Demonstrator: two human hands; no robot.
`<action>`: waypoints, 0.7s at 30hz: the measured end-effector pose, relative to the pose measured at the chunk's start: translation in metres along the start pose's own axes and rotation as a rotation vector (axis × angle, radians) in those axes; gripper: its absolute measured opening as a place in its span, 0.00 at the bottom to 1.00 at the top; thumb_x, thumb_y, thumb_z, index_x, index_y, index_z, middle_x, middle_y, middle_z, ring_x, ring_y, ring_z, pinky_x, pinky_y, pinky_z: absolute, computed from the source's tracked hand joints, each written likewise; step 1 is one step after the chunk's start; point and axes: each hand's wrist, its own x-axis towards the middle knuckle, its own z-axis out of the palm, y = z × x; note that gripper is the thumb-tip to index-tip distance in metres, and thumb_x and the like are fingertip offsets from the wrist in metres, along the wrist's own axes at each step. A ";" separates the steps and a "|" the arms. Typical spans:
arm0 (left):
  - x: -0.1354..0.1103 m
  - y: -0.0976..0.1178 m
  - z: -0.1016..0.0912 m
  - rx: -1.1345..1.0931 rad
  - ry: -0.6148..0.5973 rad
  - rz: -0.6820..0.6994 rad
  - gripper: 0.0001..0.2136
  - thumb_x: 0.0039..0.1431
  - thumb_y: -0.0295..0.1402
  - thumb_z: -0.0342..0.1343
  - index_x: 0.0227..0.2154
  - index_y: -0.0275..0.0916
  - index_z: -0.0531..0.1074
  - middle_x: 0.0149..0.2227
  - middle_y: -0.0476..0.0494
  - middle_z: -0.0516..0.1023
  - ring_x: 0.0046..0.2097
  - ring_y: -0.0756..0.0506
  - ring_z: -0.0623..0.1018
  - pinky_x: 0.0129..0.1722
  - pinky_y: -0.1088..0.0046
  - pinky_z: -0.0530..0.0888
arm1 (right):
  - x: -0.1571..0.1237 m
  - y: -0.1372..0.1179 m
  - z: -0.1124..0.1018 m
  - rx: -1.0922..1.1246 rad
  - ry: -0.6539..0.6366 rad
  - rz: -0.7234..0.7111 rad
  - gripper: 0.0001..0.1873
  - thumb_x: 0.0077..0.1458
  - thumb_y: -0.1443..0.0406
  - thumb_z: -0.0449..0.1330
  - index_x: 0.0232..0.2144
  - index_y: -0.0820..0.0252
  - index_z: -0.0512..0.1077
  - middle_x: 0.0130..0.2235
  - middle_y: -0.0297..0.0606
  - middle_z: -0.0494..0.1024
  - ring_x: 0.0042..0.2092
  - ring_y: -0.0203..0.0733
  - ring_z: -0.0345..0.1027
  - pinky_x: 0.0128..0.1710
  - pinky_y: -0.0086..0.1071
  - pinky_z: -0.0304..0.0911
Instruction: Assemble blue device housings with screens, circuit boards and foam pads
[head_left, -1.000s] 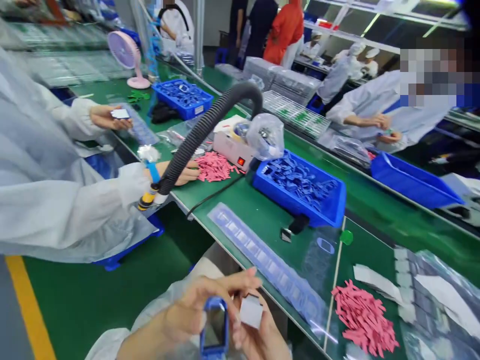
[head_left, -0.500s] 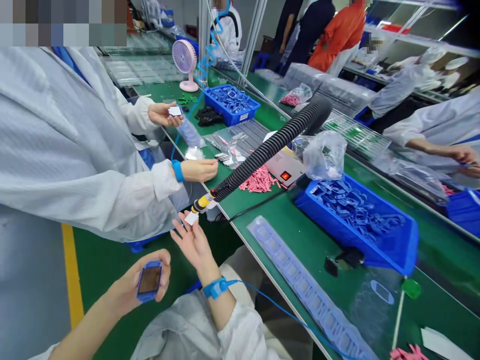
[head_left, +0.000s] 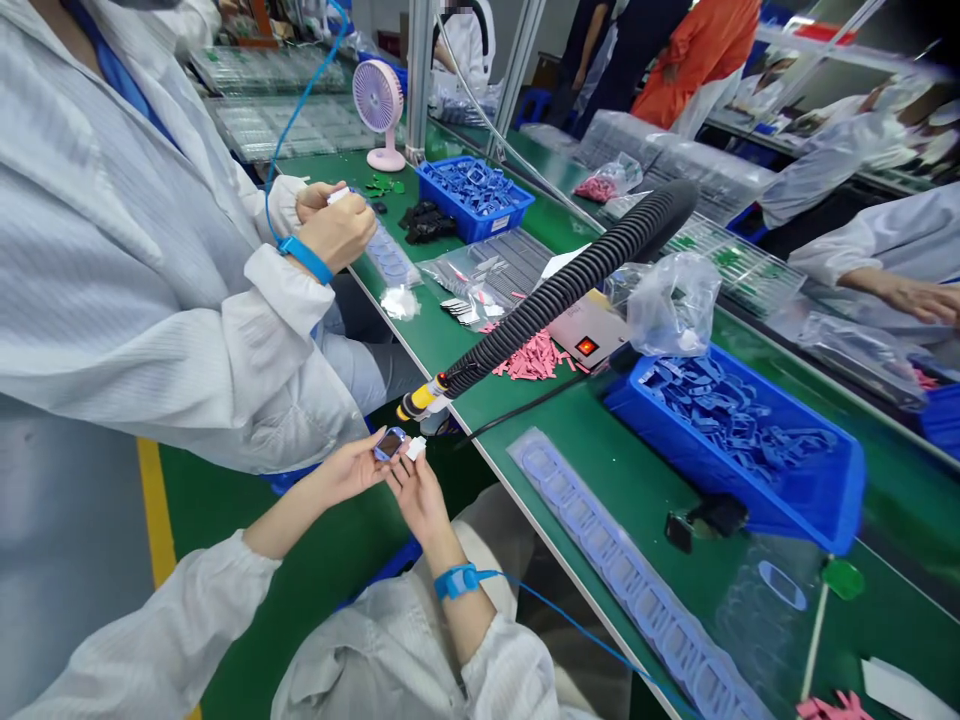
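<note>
My left hand [head_left: 352, 468] holds a small blue-framed screen part [head_left: 390, 443] by its edge, face up. My right hand [head_left: 418, 492] pinches a small white square piece [head_left: 416, 448] right beside it. Both are held under the yellow tip [head_left: 417, 400] of a black corrugated hose [head_left: 570, 285] that arches over the green bench [head_left: 585, 440]. A blue wrist strap [head_left: 457, 580] with a cord is on my right wrist.
A co-worker in a white coat [head_left: 135, 260] stands close on my left, hands working at the bench. A blue bin of blue frames [head_left: 739, 435], a clear tray strip [head_left: 622, 570], pink tabs [head_left: 534, 355] and a small white box with a red light [head_left: 586, 335] lie on the bench.
My left hand has risen and brought the blue screen part up to my right hand under the hose tip. The co-worker's hand has pulled back from the bench edge to the other hand.
</note>
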 end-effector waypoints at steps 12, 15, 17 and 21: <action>-0.072 0.023 -0.045 0.009 0.217 0.233 0.20 0.65 0.20 0.36 0.35 0.28 0.75 0.29 0.37 0.83 0.27 0.48 0.82 0.26 0.78 0.80 | -0.002 0.003 0.067 -0.039 -0.115 0.170 0.16 0.62 0.56 0.52 0.41 0.60 0.74 0.45 0.40 0.79 0.44 0.40 0.74 0.47 0.35 0.65; -0.057 0.028 -0.037 0.058 0.215 0.273 0.20 0.65 0.19 0.36 0.34 0.31 0.76 0.31 0.40 0.84 0.29 0.48 0.82 0.29 0.78 0.81 | -0.014 0.013 0.056 -0.076 -0.065 0.196 0.16 0.57 0.56 0.58 0.38 0.64 0.75 0.39 0.43 0.80 0.39 0.39 0.75 0.40 0.32 0.66; -0.041 0.027 -0.026 0.106 0.194 0.253 0.19 0.64 0.19 0.38 0.34 0.31 0.77 0.32 0.40 0.84 0.30 0.48 0.83 0.31 0.77 0.81 | -0.027 0.017 0.046 -0.078 -0.005 0.174 0.16 0.53 0.56 0.63 0.36 0.65 0.76 0.37 0.42 0.80 0.38 0.38 0.74 0.38 0.29 0.64; -0.017 0.014 -0.004 0.216 0.144 0.148 0.15 0.62 0.18 0.44 0.33 0.29 0.78 0.32 0.37 0.84 0.32 0.47 0.83 0.33 0.77 0.81 | -0.064 0.012 0.032 -0.028 0.109 0.086 0.21 0.43 0.54 0.69 0.36 0.63 0.77 0.35 0.38 0.78 0.35 0.33 0.71 0.36 0.26 0.63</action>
